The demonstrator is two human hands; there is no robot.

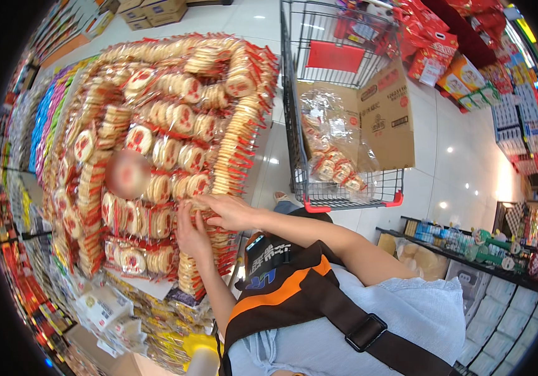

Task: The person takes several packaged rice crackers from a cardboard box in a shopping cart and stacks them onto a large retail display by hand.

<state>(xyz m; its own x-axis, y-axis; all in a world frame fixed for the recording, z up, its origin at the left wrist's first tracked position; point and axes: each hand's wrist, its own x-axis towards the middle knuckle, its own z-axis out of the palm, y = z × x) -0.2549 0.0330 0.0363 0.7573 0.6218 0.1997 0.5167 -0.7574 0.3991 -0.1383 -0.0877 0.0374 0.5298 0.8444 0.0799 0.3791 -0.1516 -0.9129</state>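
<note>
A large display is piled with clear-wrapped stacks of round crackers [175,117] bearing red prints and red wrapper ends. My left hand [193,232] rests over the near inner edge of the long right-hand row [231,150]. Beside it, my right hand [226,212] reaches in from the right, its fingers stretched over the same spot. The fingertips of both hands meet on wrapped crackers there. Whether they grip a pack or only press on it is hidden by the fingers. Shorter rows [139,218] lie just left of my hands.
Right of the display stands a wire shopping cart [353,188] holding an open cardboard box [386,117] and a bag of cracker packs [337,167]. White bagged goods [104,305] lie below the display. Shelves [466,244] stand at lower right, red gift bags [433,51] at upper right.
</note>
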